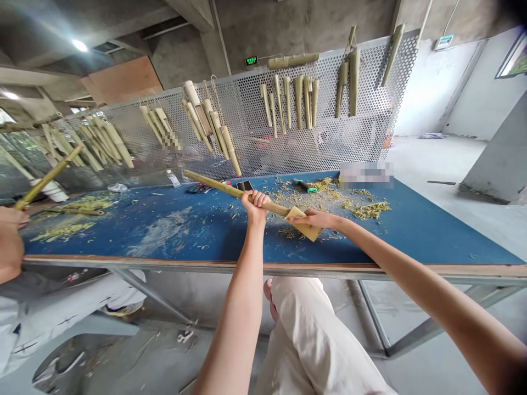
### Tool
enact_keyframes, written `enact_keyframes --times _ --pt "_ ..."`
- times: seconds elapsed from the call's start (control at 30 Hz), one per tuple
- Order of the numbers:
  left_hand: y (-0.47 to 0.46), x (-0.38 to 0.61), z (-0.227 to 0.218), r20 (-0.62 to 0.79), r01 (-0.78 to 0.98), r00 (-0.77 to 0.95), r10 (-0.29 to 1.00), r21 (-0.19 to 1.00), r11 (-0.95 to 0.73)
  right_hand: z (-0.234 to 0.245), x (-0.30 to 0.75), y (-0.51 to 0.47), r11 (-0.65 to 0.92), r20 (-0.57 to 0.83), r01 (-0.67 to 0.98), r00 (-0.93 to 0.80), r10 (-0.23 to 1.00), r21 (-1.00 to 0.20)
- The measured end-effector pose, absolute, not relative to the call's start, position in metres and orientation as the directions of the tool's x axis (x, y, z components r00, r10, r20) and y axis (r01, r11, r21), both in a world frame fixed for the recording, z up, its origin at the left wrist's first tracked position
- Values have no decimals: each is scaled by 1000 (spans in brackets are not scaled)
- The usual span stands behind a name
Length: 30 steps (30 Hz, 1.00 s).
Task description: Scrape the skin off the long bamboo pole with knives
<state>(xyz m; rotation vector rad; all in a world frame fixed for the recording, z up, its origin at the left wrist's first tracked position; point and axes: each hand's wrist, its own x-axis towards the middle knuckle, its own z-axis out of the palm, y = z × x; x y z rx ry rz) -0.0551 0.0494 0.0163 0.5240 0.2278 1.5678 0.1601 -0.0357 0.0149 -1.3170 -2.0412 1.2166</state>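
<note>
Your left hand [255, 206] is clenched round a bamboo pole [218, 186] held over the blue workbench [411, 236]; your right hand [315, 219] presses folded sandpaper [308, 230] against the pole, fingers together.

Left grip [256, 204] hides part of the bamboo pole [214, 184]; one pixelated blob [172, 141] upper left of center, another blob [365, 174] right of center; co-worker's arm [10, 241] cut off at left.

My left hand [256, 206] grips a long bamboo pole [218, 185] above the blue worktop [432, 236], and my right hand [310, 219] lies on a folded tan sheet [307, 227] around the pole. Yellow shavings [370, 211] lie beyond my hands. Behind the worktop, bamboo pieces [298, 101] hang on a perforated metal screen [247, 137]. A co-worker's hand [10, 241] is at my left.
</note>
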Motion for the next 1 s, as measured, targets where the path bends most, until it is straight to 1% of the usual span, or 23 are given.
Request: enact_keyframes --times 0.07,0.2,0.27,0.33,0.43,0.5,0.63,0.73,0.8,0.87,0.93,1.0 --pt "51 -57 14 180 -892 12 984 446 -71 10 157 -35 211 -68 535 -454 888 -818" --pt "53 -58 10 152 -893 25 988 447 -47 0 155 -32 348 68 688 -399 914 -637" --pt "53 -58 9 149 -893 24 989 449 -46 -4 156 -30 382 112 700 -400 910 -603" --pt "52 -58 8 154 -894 31 988 446 -42 -4 158 -30 380 99 650 -426 899 -658" --pt "50 -56 8 156 -899 40 987 437 -33 0 161 -33 278 -26 529 -495 868 -802" --pt "49 -56 8 151 -896 38 988 443 -33 4 162 -35 200 -103 476 -537 838 -857" --pt "46 -56 11 184 -883 20 983 464 -69 9 163 -37 108 -194 460 -561 805 -881" --pt "45 -58 12 220 -882 -6 976 458 -109 6 162 -37 131 -171 466 -550 817 -875" --pt "44 -59 12 213 -882 -9 977 458 -108 2 162 -37 201 -133 518 -537 833 -832" --pt "44 -60 12 201 -888 -3 980 449 -95 -1 161 -37 294 -64 595 -506 860 -748" --pt "43 -60 12 203 -904 3 979 419 -84 -4 161 -37 370 28 684 -455 890 -629" --pt "43 -60 12 214 -922 0 977 377 -83 -4 160 -37 402 115 769 -401 909 -497"
